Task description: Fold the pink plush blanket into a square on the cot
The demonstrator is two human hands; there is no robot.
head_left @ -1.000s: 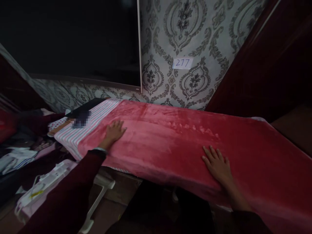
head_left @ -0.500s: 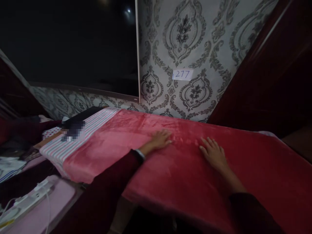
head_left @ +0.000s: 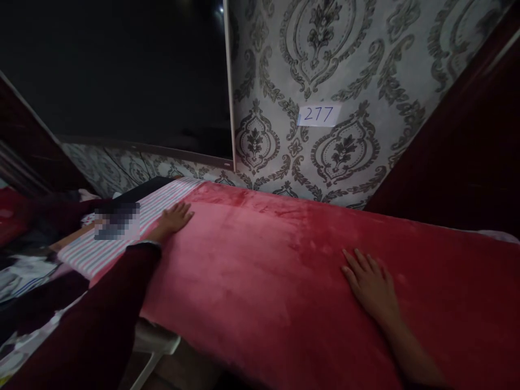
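Observation:
A red plush blanket (head_left: 244, 260) lies spread over a long table-like surface, its pile lighter on the left and darker on the right. My left hand (head_left: 174, 218) rests flat near the blanket's left edge, fingers stretched out toward the right. Beside it a striped cloth (head_left: 93, 252) in white, pink and grey-green shows from under the blanket. On the darker part, my right hand (head_left: 371, 284) lies palm down with its fingers spread. Neither hand holds anything.
A big dark screen (head_left: 134, 76) hangs on the patterned wall (head_left: 260, 97). A paper label marked 277 (head_left: 319, 114) is stuck there. Past the striped cloth lies a black flat item (head_left: 144, 192). Piled clothes (head_left: 24, 276) are at left; a pale support leg (head_left: 148, 368) shows below the blanket.
My left hand has slid leftward across the blanket, from its middle to near the striped cloth. The right hand stays on the blanket, slightly lower in view. The camera view has shifted a little.

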